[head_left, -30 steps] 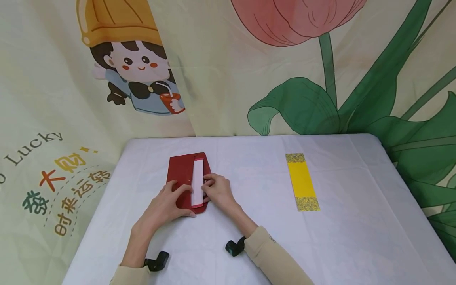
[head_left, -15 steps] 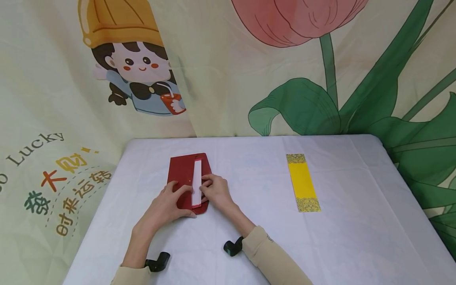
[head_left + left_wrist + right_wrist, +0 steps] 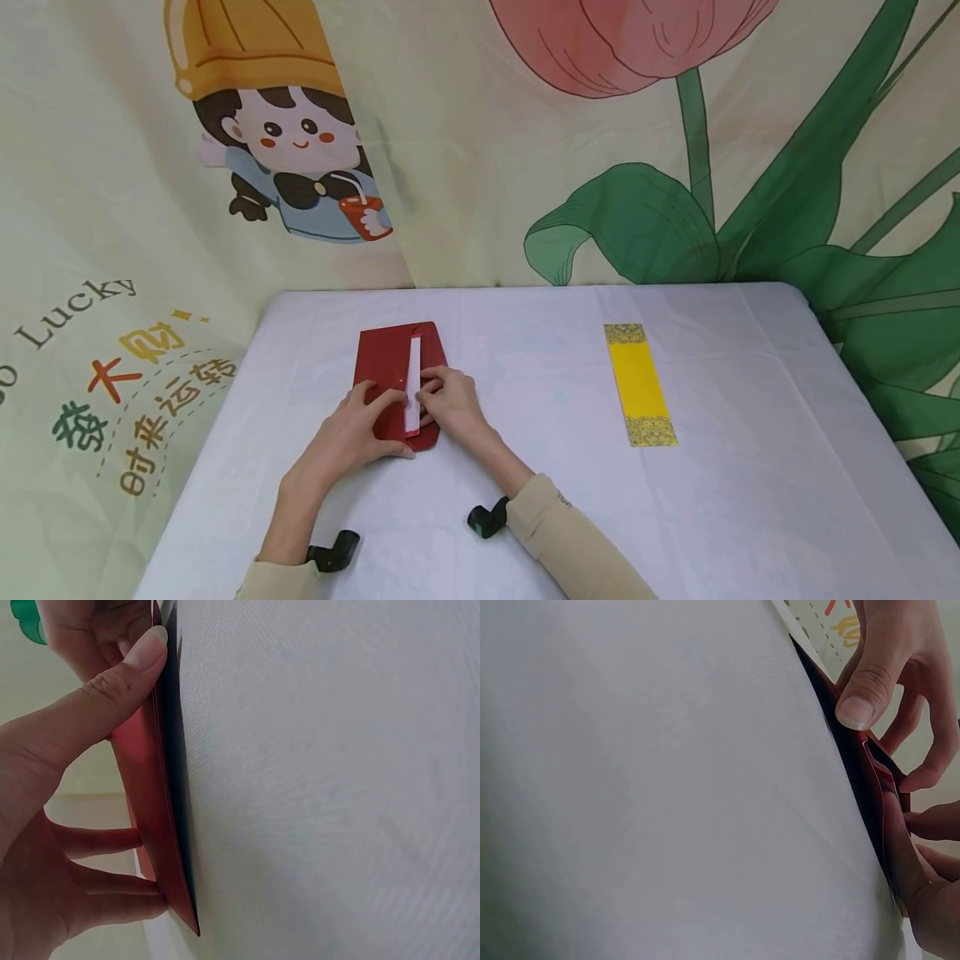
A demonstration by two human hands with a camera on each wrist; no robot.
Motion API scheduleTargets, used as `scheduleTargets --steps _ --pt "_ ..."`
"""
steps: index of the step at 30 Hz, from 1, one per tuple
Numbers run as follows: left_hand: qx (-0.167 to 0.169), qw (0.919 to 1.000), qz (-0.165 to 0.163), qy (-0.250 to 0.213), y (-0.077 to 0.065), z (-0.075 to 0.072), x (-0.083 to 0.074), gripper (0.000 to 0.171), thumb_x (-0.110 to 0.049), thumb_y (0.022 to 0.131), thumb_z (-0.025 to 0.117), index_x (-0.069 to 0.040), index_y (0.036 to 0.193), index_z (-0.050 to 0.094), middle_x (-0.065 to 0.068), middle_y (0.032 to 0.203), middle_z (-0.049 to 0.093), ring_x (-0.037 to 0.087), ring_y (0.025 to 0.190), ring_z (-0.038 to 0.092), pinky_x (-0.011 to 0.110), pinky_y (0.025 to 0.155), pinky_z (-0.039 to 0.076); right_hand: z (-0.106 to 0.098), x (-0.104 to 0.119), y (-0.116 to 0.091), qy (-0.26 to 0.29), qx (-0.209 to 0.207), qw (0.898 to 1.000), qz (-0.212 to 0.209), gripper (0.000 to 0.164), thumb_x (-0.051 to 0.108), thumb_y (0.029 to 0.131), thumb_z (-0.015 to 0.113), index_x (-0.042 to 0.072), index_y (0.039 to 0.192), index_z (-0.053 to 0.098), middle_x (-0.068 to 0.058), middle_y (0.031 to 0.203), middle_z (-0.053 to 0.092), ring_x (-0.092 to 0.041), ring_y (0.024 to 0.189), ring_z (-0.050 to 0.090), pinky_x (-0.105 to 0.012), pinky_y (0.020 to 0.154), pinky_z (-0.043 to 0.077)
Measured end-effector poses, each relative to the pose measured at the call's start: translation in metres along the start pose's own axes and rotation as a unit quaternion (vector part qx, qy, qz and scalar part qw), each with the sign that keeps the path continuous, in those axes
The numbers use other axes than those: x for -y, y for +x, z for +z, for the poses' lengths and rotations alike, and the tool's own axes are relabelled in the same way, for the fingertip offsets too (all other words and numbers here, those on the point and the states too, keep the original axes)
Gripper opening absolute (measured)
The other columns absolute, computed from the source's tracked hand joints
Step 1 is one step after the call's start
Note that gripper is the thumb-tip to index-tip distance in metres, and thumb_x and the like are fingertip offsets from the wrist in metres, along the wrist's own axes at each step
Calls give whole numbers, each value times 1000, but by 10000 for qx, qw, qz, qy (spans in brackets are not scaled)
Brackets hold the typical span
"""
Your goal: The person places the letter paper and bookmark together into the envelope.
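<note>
Two hands on one red envelope (image 3: pixel 378 354), lying on the white cloth (image 3: pixel 787 467) at roughly 10 o'clock of table centre; my left hand (image 3: pixel 347 435) sat at its 7 o'clock, fingers spread apart, tips pressed on the red face, thumb on the 6 o'clock edge; my right hand (image 3: pixel 454 404) was at 4 o'clock, thumb and index together, pinching the 3 o'clock edge of a narrow white strip (image 3: pixel 413 367) with red ends; strip ran 12 to 6 by the envelope's right side; wrist views showed a dark band under the envelope edge, couldn't tell shadow from gap; yellow strip (image 3: pixel 640 383), patterned gold ends, lay well apart at 3 o'clock; printed backdrop (image 3: pixel 465 183) hung at 12, tulip (image 3: pixel 630 42) at 1.
</note>
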State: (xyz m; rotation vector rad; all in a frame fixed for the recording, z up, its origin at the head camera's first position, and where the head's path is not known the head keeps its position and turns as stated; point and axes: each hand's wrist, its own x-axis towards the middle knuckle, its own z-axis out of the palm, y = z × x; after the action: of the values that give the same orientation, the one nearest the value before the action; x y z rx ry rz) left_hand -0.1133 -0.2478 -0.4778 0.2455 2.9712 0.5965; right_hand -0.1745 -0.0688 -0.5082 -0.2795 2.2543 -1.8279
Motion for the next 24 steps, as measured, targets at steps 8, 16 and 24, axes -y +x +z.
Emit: scheduleTargets --steps 8,16,24 --pt "27 10000 -23 -17 0 -1 -1 76 -47 71 93 -21 135 60 29 147 41 51 129 48 68 91 53 3 1 3 16 85 10000 0 34 -7 92 67 -8 126 66 -13 85 72 -17 59 71 -27 51 59" --pt "36 10000 -4 -84 0 -1 -1 76 -47 71 93 -22 135 60 30 148 40 51 130 48 68 91 53 7 3 3 114 170 9998 26 35 -8 92 68 -9 127 65 -13 86 72 -19 60 72 -27 51 59" --pt "45 9999 -3 -135 -1 -3 0 74 -46 72 93 -24 135 60 31 149 40 52 132 47 68 92 52 13 4 5 60 104 9999 21 32 -7 92 68 -7 125 67 -12 84 72 -18 60 72 -28 51 59"
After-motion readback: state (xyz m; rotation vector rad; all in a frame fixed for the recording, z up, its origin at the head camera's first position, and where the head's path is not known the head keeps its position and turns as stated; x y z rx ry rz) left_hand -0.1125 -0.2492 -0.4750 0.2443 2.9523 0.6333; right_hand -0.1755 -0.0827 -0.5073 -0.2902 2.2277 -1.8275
